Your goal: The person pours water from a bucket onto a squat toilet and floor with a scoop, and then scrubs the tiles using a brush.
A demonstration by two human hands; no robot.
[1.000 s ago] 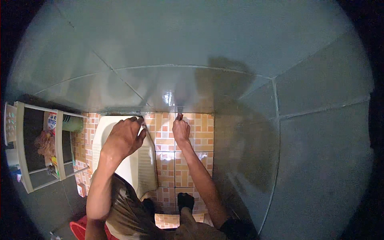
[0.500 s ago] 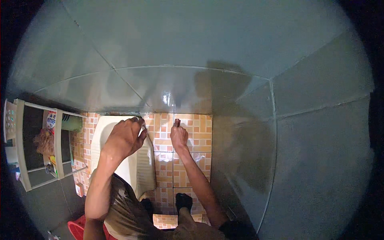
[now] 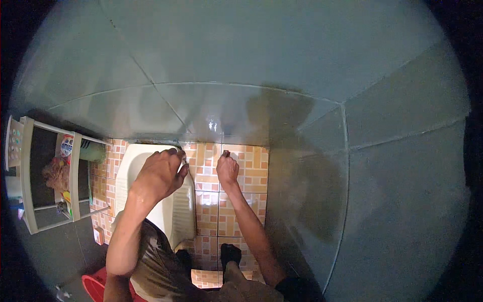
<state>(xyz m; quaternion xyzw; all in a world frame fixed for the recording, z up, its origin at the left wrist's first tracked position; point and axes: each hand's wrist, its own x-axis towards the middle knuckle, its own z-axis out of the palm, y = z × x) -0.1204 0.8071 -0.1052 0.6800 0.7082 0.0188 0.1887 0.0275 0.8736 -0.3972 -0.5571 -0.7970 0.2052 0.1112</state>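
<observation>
Head view: my left hand (image 3: pixel 160 172) curls closed over the white squat pan's (image 3: pixel 173 214) rim at ten o'clock; right hand (image 3: pixel 227 168) grips something small and dark on the floor tiles (image 3: pixel 251 163). Progress unclear.

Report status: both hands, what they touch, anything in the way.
Left hand closed at squat toilet rim; contents hidden. Right hand fisted on small dark object, down at patterned floor tiles. Nothing blocking.
</observation>
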